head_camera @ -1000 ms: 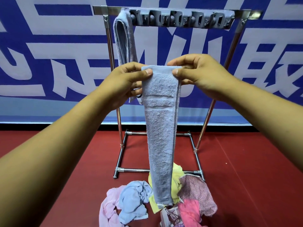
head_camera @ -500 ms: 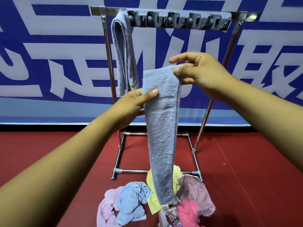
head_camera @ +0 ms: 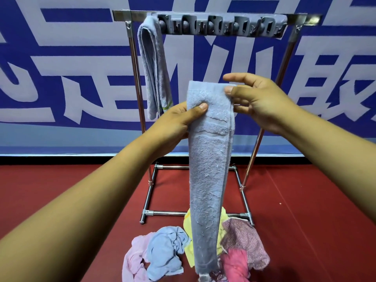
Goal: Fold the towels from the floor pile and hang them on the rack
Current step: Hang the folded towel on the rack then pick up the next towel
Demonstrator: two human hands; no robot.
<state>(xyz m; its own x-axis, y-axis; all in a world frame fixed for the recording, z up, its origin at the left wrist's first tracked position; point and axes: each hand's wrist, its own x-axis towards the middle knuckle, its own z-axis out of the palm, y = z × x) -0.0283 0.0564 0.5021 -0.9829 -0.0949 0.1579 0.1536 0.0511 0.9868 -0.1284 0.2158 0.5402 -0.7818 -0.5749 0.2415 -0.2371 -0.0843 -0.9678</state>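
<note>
A long grey-blue towel (head_camera: 207, 180), folded into a narrow strip, hangs in front of me. My right hand (head_camera: 258, 100) pinches its top right corner between thumb and fingers. My left hand (head_camera: 179, 121) grips its left edge a little lower, thumb across the front. Its bottom end reaches the floor pile (head_camera: 195, 251) of pink, light blue, yellow and patterned towels. Behind stands the metal rack (head_camera: 134, 64); another grey-blue towel (head_camera: 154, 70) hangs folded over the left end of its top bar.
A grey row of clips (head_camera: 221, 26) runs along the rack's top bar to the right of the hung towel. The rack's base frame (head_camera: 150, 198) lies on the red floor (head_camera: 305, 220). A blue and white banner (head_camera: 61, 68) covers the wall behind.
My left hand has slid down from the towel's top left corner to its left edge lower down. The right hand keeps its pinch on the top, and the towel's top has dropped a little lower.
</note>
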